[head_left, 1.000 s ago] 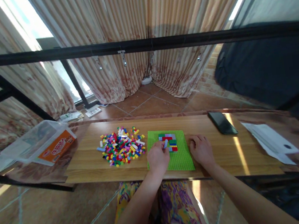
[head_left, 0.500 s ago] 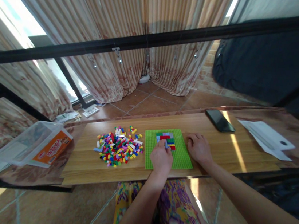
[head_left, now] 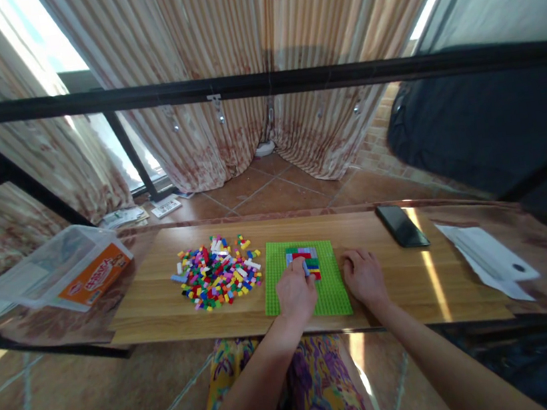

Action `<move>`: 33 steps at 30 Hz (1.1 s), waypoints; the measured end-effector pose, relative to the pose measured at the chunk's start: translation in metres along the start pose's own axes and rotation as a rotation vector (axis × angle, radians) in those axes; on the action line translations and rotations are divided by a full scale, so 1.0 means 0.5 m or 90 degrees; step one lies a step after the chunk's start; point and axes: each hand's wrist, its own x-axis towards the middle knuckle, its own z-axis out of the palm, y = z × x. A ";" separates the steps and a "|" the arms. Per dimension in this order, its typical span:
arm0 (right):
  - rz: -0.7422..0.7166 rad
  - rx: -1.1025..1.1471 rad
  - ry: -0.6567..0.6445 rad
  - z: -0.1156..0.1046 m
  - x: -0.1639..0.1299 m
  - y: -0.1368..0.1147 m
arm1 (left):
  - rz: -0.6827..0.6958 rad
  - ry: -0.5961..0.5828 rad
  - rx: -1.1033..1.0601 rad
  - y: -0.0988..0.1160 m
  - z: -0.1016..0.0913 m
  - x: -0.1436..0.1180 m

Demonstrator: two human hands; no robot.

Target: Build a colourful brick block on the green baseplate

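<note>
Left hand (head_left: pixel 295 294): covers the near left part of the green baseplate (head_left: pixel 332 285) and the lower left edge of the built brick patch (head_left: pixel 305 259); a pale brick (head_left: pixel 305 268) shows at the fingertips, its grip and shape too small to tell.
Right hand (head_left: pixel 364 278): rests at the baseplate's right edge, overlapping that rim.
Loose brick pile (head_left: pixel 218 278): single pieces too small to sort by shape.
Clear plastic box (head_left: pixel 67 267): orange label print unreadable, contents unclear.
Black phone (head_left: pixel 402 225): screen dark.
White paper (head_left: pixel 489 256): any print too faint.
Both forearms cut off by the bottom edge.
</note>
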 end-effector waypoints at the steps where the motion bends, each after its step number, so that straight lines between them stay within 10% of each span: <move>1: 0.003 0.000 0.002 0.000 0.000 0.000 | 0.002 0.000 -0.001 0.000 -0.002 -0.001; 33: -0.016 -0.004 0.013 0.015 -0.004 0.014 | 0.284 0.084 0.210 -0.050 0.015 -0.003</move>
